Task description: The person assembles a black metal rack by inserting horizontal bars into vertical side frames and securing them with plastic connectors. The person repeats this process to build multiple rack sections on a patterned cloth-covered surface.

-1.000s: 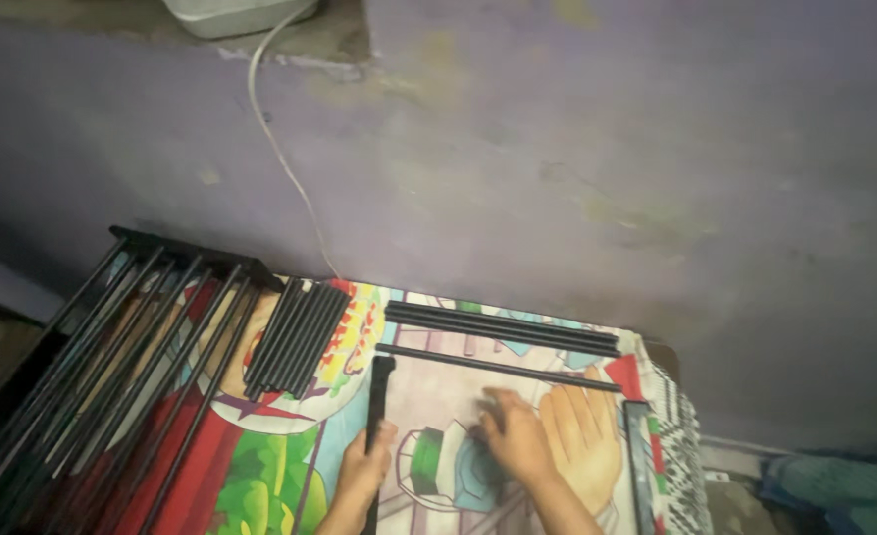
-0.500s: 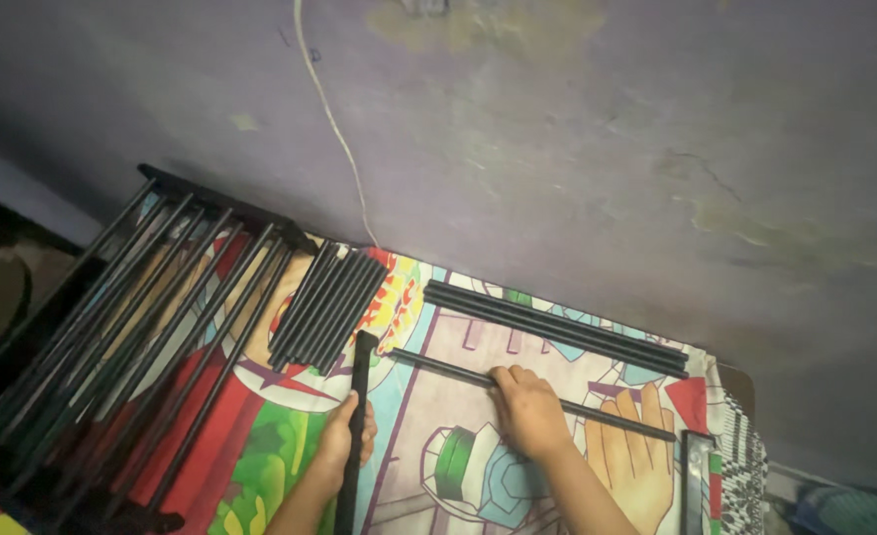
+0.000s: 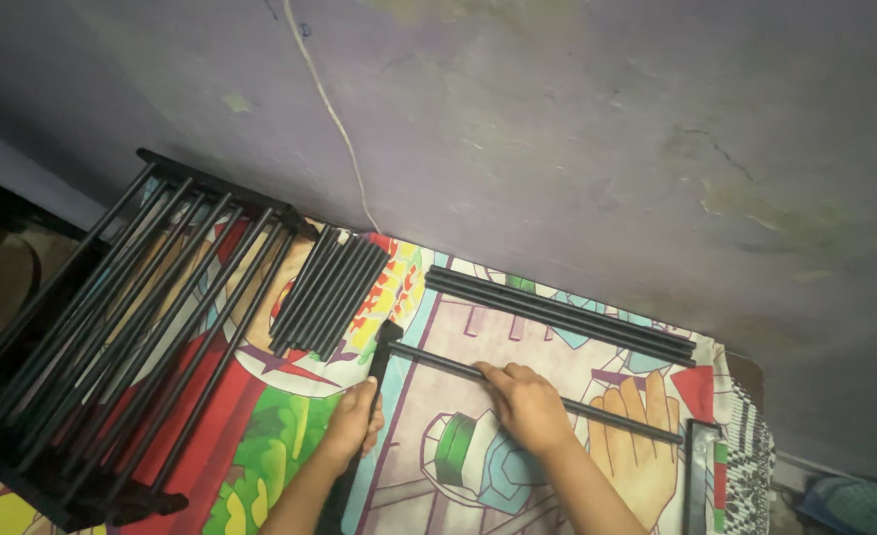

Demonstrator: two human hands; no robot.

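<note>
The left hand (image 3: 355,424) is closed around a black side bar (image 3: 377,381) that runs away from the person across the patterned cloth (image 3: 260,446); the right hand (image 3: 529,404) lies curled over a black rod (image 3: 617,416), fingers wrapped on it near its left third; the rod's left end meets the side bar close to the bar's far tip, so the work in hand looks like seating a rung into its socket.

To do that well, I would judge: keep the side bar pinned flat and steady with the left hand so the socket does not roll away; hold the rod square to the bar, not slanted, and press along its length rather than down on it; a grip nearer the joint should give better control than one far out toward the free end, which could lever the rod off line.

The rod lies directly under the right hand and stretches right toward a small black frame piece (image 3: 698,466) near the cloth's edge; the joint sits just beyond the left hand, between the two hands.

A bundle of short black rods (image 3: 329,292) lies beyond the left hand; a set of long black rods (image 3: 557,315) lies beyond the right, well clear; an assembled black rack (image 3: 111,337) rests at far left, against the purple wall (image 3: 557,149).
</note>
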